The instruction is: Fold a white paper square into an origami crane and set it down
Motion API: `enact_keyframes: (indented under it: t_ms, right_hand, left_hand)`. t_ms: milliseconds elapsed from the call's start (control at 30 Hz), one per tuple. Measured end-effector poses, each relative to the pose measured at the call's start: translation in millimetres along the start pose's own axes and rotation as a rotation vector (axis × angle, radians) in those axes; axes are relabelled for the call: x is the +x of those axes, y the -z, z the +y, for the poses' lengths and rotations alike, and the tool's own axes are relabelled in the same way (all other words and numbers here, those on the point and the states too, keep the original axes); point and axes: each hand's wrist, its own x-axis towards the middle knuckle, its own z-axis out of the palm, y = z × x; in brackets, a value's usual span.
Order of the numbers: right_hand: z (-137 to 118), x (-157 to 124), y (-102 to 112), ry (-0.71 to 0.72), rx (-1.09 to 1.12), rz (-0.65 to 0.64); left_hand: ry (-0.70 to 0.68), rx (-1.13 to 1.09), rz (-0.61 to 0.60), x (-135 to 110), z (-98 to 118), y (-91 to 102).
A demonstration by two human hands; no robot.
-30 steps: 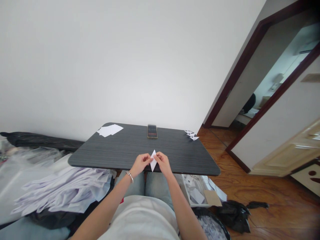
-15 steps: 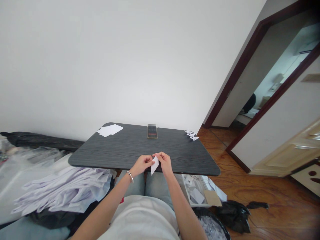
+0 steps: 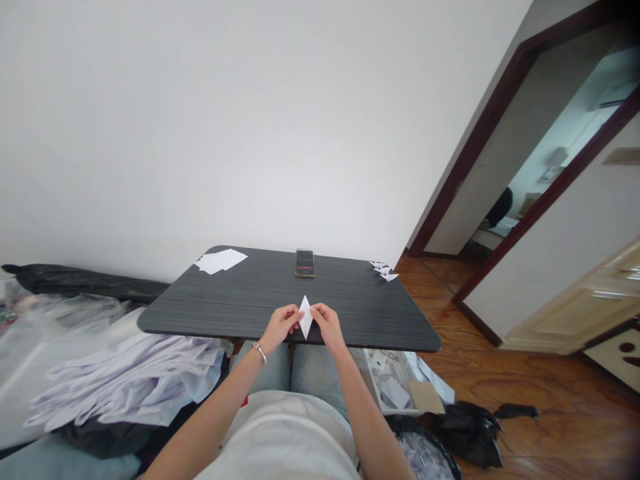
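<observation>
A small piece of white paper (image 3: 305, 318), folded into a narrow diamond, is held upright over the near edge of the dark table (image 3: 240, 293). My left hand (image 3: 285, 323) pinches its left side between thumb and fingers. On its right side my right hand (image 3: 327, 323) grips the other corner. White paper sheets (image 3: 221, 260) lie overlapping at the table's far left. Several folded white paper pieces (image 3: 384, 270) sit at the far right corner. A phone-like device (image 3: 305, 263) with a dark screen stands near the back edge.
White cloth or paper is heaped in a pile (image 3: 130, 380) left of my legs. Below the table's right side are a white bin (image 3: 385, 400) with papers and a black bag (image 3: 470, 430) on the wooden floor (image 3: 540, 393). A wall (image 3: 280, 133) rises behind the table.
The folded paper has turned from a slanted position to an upright diamond with its point up. My right hand has shifted down slightly, from its top to its right side.
</observation>
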Motion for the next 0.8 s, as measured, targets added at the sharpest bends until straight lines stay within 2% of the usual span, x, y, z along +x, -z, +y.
enact_keyframes:
  t_ms: [267,800]
  right_hand:
    - [3.8,-0.5,1.5,0.0,-0.031,0.007]
    - [-2.2,-2.7,1.6,0.006,-0.018,0.003]
  left_hand:
    - [0.013,-0.077,0.077,3.1,0.0,-0.9]
    - [0.01,-0.047,0.072,1.4,-2.7,-0.6]
